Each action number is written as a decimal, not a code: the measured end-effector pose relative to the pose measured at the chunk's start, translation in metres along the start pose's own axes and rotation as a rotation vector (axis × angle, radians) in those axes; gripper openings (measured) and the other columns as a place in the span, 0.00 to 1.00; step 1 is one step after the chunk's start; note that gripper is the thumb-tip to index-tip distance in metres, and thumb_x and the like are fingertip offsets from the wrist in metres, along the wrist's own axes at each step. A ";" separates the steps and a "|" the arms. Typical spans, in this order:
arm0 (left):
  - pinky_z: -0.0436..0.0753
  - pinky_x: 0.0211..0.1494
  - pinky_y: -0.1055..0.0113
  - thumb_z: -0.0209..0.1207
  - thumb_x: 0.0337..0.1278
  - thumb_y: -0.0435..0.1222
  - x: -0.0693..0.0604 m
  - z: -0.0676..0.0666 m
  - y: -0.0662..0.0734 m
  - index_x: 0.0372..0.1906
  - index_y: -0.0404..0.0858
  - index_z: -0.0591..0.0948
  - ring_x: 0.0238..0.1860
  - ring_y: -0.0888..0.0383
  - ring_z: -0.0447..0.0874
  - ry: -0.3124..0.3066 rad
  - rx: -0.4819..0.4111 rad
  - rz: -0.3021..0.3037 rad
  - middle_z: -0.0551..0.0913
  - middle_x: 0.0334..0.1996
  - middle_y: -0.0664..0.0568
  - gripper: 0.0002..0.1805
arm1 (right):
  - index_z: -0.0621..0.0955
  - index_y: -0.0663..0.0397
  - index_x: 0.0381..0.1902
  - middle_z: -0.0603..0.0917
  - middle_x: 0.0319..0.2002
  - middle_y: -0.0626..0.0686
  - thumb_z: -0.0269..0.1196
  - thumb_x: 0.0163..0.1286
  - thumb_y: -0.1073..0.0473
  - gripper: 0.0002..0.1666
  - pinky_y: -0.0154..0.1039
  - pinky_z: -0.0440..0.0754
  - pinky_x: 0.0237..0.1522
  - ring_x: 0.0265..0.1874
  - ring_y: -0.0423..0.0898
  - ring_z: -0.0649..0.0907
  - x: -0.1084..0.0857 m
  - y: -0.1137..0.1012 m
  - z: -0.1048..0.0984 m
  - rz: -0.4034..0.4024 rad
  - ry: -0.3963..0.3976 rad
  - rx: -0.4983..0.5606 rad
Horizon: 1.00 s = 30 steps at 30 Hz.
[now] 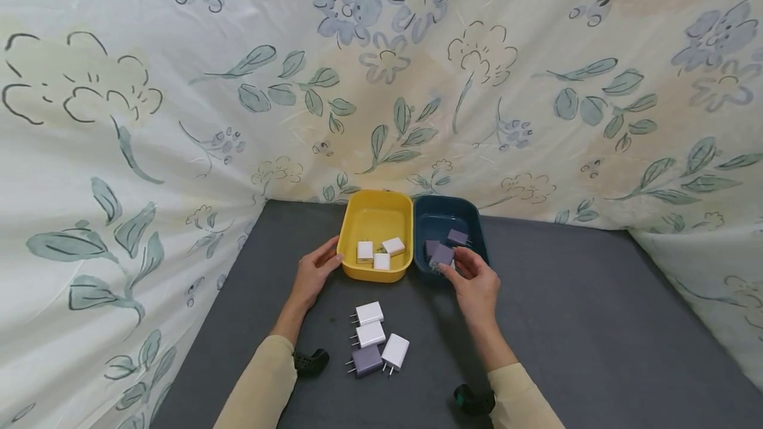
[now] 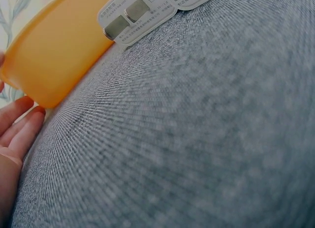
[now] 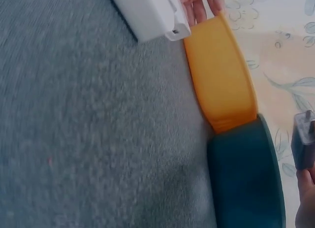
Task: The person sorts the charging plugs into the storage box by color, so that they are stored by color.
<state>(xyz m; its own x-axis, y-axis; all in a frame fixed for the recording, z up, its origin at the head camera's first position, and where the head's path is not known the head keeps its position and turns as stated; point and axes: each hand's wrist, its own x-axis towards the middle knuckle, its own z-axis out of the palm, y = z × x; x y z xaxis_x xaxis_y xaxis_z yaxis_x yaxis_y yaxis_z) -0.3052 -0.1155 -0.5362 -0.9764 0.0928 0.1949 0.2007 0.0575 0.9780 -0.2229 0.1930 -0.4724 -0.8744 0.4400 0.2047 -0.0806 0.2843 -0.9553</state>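
Nearest me are my two cream sleeves [image 1: 256, 382] with a black wrist device [image 1: 312, 363] by each wrist. Just past them, four blocky plastic plug adapters lie close together on the dark grey cloth-covered desk [image 1: 566, 323]: a purple adapter [image 1: 365, 361], a white adapter [image 1: 396, 353] to its right with prongs toward me, and two more, a middle white adapter [image 1: 368, 335] and a far white adapter [image 1: 367, 314], stacked away in a row with prongs pointing left. My left wrist view shows flat metal prongs and small printed text on white casing.

Farther out, my hands are well apart. My left hand [image 1: 311, 275] rests its extended fingers and thumb against the left side of a yellow rounded plastic tray [image 1: 377, 275]. My right hand [image 1: 478, 286] pinches a purple plug adapter [image 1: 442, 255] between thumb and fingers, above the dark blue plastic tray [image 1: 426, 273] that stands beside the yellow one.

Three white adapters [image 1: 365, 252] sit in the near half of the yellow tray; two purple adapters [image 1: 457, 237] lie in the blue one, partly hidden by what I hold.

Behind the trays hangs a pale cloth [image 1: 381, 85] printed with blue flowers and green leaves.
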 end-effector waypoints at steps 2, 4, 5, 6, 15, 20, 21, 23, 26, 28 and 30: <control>0.78 0.52 0.81 0.64 0.60 0.42 0.000 0.000 -0.001 0.67 0.43 0.75 0.62 0.47 0.78 0.011 0.011 0.002 0.78 0.62 0.42 0.29 | 0.82 0.53 0.53 0.85 0.53 0.54 0.75 0.55 0.58 0.26 0.33 0.79 0.53 0.53 0.49 0.84 0.002 0.002 -0.002 -0.008 0.019 0.012; 0.78 0.52 0.81 0.64 0.60 0.42 0.001 0.000 -0.001 0.66 0.43 0.75 0.62 0.46 0.78 0.014 0.019 0.008 0.79 0.62 0.42 0.29 | 0.81 0.55 0.53 0.85 0.53 0.56 0.75 0.55 0.58 0.27 0.29 0.79 0.51 0.52 0.49 0.84 0.005 0.004 -0.003 -0.012 0.041 0.030; 0.77 0.52 0.82 0.65 0.60 0.42 0.001 0.000 -0.001 0.66 0.43 0.75 0.62 0.46 0.78 0.015 0.020 0.009 0.79 0.62 0.42 0.29 | 0.81 0.56 0.53 0.85 0.53 0.56 0.75 0.55 0.58 0.27 0.26 0.79 0.50 0.52 0.49 0.84 0.006 0.005 -0.004 -0.013 0.050 0.033; 0.77 0.51 0.82 0.65 0.60 0.42 0.001 0.000 -0.001 0.66 0.43 0.75 0.62 0.46 0.78 0.017 0.019 0.008 0.79 0.62 0.42 0.29 | 0.81 0.56 0.53 0.84 0.53 0.56 0.75 0.55 0.59 0.27 0.24 0.79 0.50 0.52 0.49 0.84 0.008 0.006 -0.005 -0.014 0.059 0.040; 0.77 0.52 0.82 0.64 0.61 0.39 0.000 -0.001 0.005 0.68 0.43 0.73 0.64 0.46 0.76 -0.008 -0.013 -0.061 0.76 0.64 0.41 0.29 | 0.81 0.56 0.54 0.85 0.53 0.56 0.74 0.56 0.58 0.27 0.25 0.79 0.50 0.53 0.48 0.84 0.017 0.008 -0.014 0.000 0.103 0.023; 0.78 0.52 0.80 0.62 0.63 0.36 -0.007 -0.001 0.025 0.68 0.41 0.72 0.64 0.46 0.76 -0.032 -0.013 -0.081 0.76 0.63 0.39 0.29 | 0.81 0.53 0.56 0.84 0.55 0.54 0.74 0.56 0.55 0.29 0.32 0.79 0.55 0.55 0.47 0.83 0.021 0.005 -0.018 0.025 0.109 0.021; 0.78 0.52 0.80 0.62 0.63 0.36 -0.008 0.000 0.028 0.68 0.41 0.72 0.64 0.46 0.76 -0.034 -0.009 -0.079 0.76 0.63 0.39 0.29 | 0.81 0.53 0.56 0.84 0.55 0.54 0.74 0.56 0.55 0.29 0.33 0.79 0.55 0.55 0.47 0.83 0.022 0.005 -0.019 0.025 0.111 0.026; 0.78 0.52 0.80 0.62 0.63 0.36 -0.010 0.000 0.031 0.68 0.41 0.72 0.64 0.46 0.76 -0.037 -0.005 -0.078 0.76 0.63 0.39 0.29 | 0.81 0.53 0.55 0.84 0.55 0.53 0.74 0.55 0.54 0.29 0.32 0.79 0.54 0.54 0.47 0.83 0.023 0.004 -0.020 0.024 0.112 0.031; 0.78 0.52 0.80 0.62 0.63 0.36 -0.011 0.001 0.033 0.68 0.41 0.72 0.63 0.45 0.76 -0.032 -0.001 -0.075 0.76 0.63 0.38 0.28 | 0.81 0.53 0.56 0.83 0.56 0.53 0.74 0.55 0.52 0.31 0.32 0.78 0.55 0.56 0.47 0.83 0.025 0.004 -0.020 0.019 0.108 0.037; 0.78 0.52 0.80 0.62 0.63 0.36 -0.011 0.001 0.032 0.68 0.40 0.72 0.64 0.44 0.76 -0.028 -0.003 -0.074 0.76 0.63 0.38 0.28 | 0.79 0.53 0.59 0.82 0.59 0.54 0.73 0.57 0.48 0.33 0.32 0.77 0.58 0.58 0.47 0.81 0.026 0.005 -0.021 0.023 0.096 0.037; 0.78 0.51 0.80 0.62 0.63 0.35 -0.010 0.001 0.031 0.68 0.39 0.73 0.64 0.44 0.76 -0.027 -0.008 -0.073 0.76 0.63 0.38 0.28 | 0.77 0.54 0.62 0.80 0.61 0.55 0.70 0.60 0.45 0.35 0.33 0.76 0.60 0.60 0.47 0.79 0.027 0.007 -0.022 0.031 0.093 0.044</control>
<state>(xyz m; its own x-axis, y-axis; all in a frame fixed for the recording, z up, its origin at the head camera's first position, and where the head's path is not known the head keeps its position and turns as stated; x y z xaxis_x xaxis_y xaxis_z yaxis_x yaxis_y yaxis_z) -0.2886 -0.1138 -0.5076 -0.9858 0.1156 0.1215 0.1287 0.0575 0.9900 -0.2366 0.2255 -0.4691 -0.8290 0.5253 0.1920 -0.0771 0.2328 -0.9695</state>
